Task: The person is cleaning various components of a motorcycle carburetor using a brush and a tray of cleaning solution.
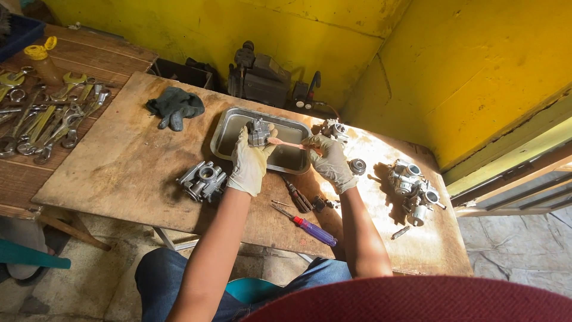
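At the far left, a heap of wrenches [44, 116] lies on a separate wooden bench, with a yellow-capped bottle [43, 59] behind it. On the plywood table [113, 173], a dark glove [176, 106] lies crumpled near the far edge. Nearer, a bare metal carburetor body [202, 180] sits on the board just left of the left forearm. The left hand [249, 162], in a pale glove, is closed around a small grey carburetor part [258, 132], holding it up over the left half of a shallow metal tray [238, 122]. The right hand [329, 161], also gloved, grips a pink toothbrush [286, 143] by its handle; the brush head touches the held part. Below the hands lie pliers [298, 197] and a screwdriver with a blue and red handle [310, 228]. Beyond the tray stands a dark machine block [259, 77] against the yellow wall [465, 71]. At the right, in sunlight, a cluster of carburetors [414, 191] rests on the table, well apart from the hands
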